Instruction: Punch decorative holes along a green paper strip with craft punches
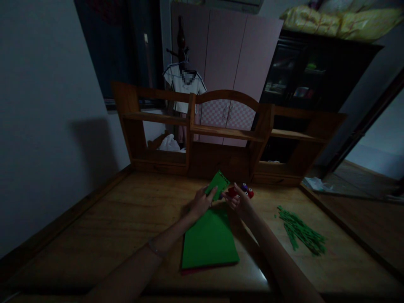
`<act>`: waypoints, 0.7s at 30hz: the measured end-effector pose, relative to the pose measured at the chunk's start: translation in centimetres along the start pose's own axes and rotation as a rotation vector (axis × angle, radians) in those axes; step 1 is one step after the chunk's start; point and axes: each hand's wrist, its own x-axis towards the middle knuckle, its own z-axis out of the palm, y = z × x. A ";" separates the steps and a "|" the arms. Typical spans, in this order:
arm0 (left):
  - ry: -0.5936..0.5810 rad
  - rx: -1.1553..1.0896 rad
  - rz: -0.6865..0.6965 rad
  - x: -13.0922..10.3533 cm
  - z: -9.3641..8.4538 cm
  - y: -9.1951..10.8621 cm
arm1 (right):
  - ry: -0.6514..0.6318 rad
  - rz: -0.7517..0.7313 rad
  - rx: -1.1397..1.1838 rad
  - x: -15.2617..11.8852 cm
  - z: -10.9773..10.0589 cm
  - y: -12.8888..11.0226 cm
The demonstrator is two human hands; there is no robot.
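Observation:
My left hand is closed on a small piece of green paper, held up at an angle with dark marks or cuts along its far edge. Just to the right, my right hand grips a small dark red object, whose kind is too dim to make out. Below both hands lies a stack of green paper sheets, with a red layer showing under its front edge. Beyond my right hand sit several small red and purple objects with white round spots.
A loose pile of green paper strips lies on the right of the wooden desk. A wooden shelf unit stands along the desk's back edge. The wall borders the left side. The room is dim.

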 end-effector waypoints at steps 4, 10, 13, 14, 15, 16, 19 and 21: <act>-0.016 -0.007 -0.002 0.0 -0.2 0.1 | -0.026 -0.013 0.002 -0.2 0.1 -0.1; -0.066 -0.039 0.009 -0.1 -0.1 0.2 | -0.077 -0.008 -0.001 -0.6 0.1 -0.3; -0.060 -0.070 -0.012 -0.1 0.1 0.1 | -0.088 0.003 -0.013 -0.7 0.2 -0.4; -0.059 -0.087 -0.018 -0.1 0.1 0.1 | -0.089 0.006 -0.013 -0.8 0.2 -0.4; -0.060 -0.104 -0.020 -0.1 0.2 0.0 | -0.089 0.008 -0.014 -0.9 0.3 -0.5; -0.062 -0.120 -0.020 -0.1 0.2 -0.1 | -0.089 0.007 -0.016 -1.0 0.4 -0.5; -0.076 -0.142 -0.015 -0.1 0.4 -0.6 | -0.075 -0.005 -0.040 -1.2 0.6 -0.6; -0.086 -0.143 -0.012 -0.1 0.5 -0.9 | -0.049 -0.011 -0.062 -1.1 0.6 -0.5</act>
